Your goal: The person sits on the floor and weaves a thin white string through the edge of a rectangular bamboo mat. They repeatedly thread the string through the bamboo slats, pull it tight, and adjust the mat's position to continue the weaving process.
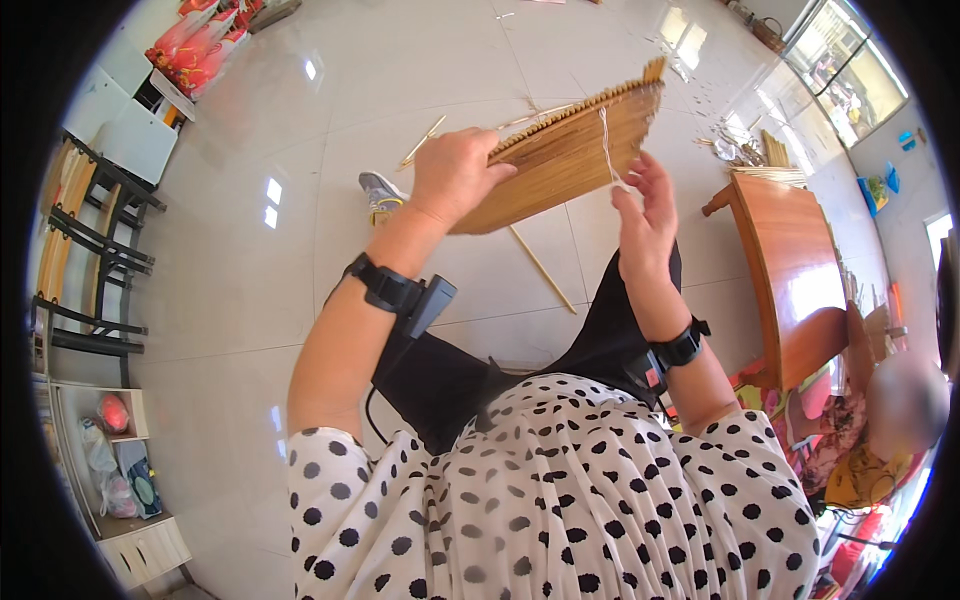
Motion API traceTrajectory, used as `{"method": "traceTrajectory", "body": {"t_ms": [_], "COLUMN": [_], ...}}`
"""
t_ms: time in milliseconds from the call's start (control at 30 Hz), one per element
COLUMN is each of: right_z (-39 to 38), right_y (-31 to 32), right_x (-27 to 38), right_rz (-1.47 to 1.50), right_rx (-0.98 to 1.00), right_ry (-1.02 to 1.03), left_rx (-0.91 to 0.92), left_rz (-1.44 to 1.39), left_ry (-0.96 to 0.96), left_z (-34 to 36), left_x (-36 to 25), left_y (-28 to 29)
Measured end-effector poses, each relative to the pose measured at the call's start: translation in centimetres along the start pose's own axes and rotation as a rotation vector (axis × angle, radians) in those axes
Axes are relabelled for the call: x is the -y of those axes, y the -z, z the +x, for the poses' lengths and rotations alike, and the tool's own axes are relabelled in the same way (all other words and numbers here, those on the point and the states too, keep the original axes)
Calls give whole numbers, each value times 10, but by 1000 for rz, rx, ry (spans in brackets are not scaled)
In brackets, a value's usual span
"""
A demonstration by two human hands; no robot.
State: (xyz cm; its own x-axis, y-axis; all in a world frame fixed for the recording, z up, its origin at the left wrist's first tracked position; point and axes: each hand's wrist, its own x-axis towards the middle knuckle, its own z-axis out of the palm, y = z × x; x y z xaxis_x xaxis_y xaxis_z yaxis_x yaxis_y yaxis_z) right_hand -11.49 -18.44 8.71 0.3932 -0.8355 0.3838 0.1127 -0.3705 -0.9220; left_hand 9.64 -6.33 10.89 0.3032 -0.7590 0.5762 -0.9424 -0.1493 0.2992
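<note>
Beneath both hands spreads a pale, glossy tiled floor (230,330). Right of the grip stands a reddish-brown wooden table (795,270). Between the hands, tilted up to the right, is a flat panel of slim brown wooden slats (560,165). The left hand (455,175) clamps its left end, thumb on the near face. The half-curled right hand (645,215) is beside a thin white cord (605,140) crossing that face; whether it pinches the cord, I cannot tell.
</note>
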Motion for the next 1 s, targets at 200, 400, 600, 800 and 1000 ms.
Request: {"method": "traceTrajectory", "body": {"t_ms": [200,400,600,800,1000], "right_z": [4,6,7,7,-15], "right_y": [-39,-66,-68,-59,-53], "right_x": [-24,-44,-43,-46,-16], "right_rz": [-112,-233,-379,-446,-502], "right_rx": [138,-28,-47,165,436], "right_ry": [-162,-338,-276,-206,-137], "left_rx": [-67,-63,36,227,253], "left_rz": [33,47,24,-207,-282], "left_ry": [230,365,416,450,474], "left_z": [-34,-62,-69,-90,-124], "left_x": [-34,-67,-84,-101,-117], "left_y": [-35,-70,-73,-51,-32]}}
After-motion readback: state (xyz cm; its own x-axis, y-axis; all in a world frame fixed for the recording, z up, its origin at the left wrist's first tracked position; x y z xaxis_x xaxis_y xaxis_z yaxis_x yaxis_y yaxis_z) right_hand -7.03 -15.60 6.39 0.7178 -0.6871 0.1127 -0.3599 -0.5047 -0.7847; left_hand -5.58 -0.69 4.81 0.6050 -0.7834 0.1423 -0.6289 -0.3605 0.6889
